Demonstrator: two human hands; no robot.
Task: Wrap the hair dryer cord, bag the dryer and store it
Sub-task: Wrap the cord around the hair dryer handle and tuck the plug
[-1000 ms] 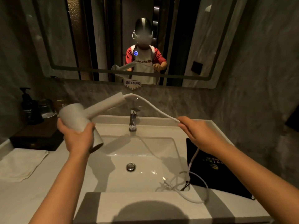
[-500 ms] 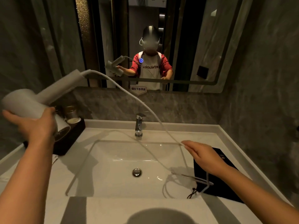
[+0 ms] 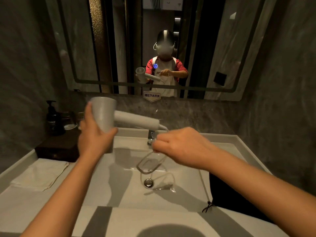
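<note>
dryer back over the sink from far left, barrel gripped in left hand. right hand has closed in to the handle end, pinching the cord; slack loops hang blurred. wrapping begins. bag waits right.

Soap pump bottle, folded towel, faucet.

Open room is left over the white rectangular ceramic basin, bounded at 12 o'clock by the chrome tap, at 9 o'clock by the dark wooden tray, and at 4 o'clock by the black fabric bag.
</note>
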